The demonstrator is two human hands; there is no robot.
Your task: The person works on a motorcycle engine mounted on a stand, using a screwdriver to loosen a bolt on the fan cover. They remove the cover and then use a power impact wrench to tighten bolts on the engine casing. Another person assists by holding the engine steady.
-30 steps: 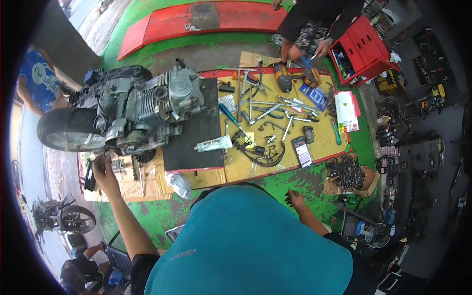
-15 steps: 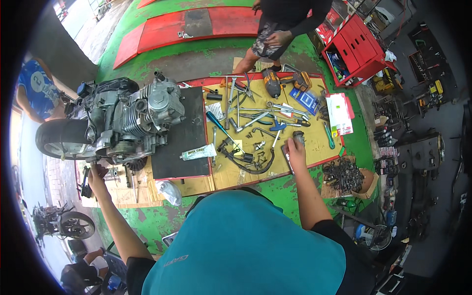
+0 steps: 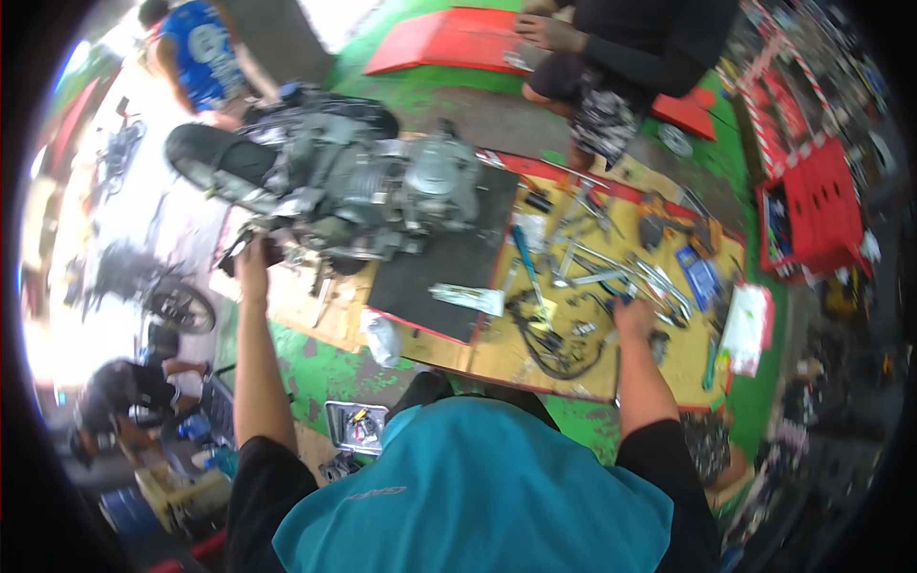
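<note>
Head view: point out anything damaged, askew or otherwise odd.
The green floor looks damaged: paint is worn away in patches, lower left. The white squeeze tube lies askew across the right edge of the black mat. Hand tools lie jumbled beside the right hand. Blur hides finer damage.

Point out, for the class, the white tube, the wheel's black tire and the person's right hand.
White tube [image 3: 466,299]: head view, middle of its body.
Black tire [image 3: 222,153]: head view, its tread.
Right hand [image 3: 633,317]: head view, back of the hand.
</note>
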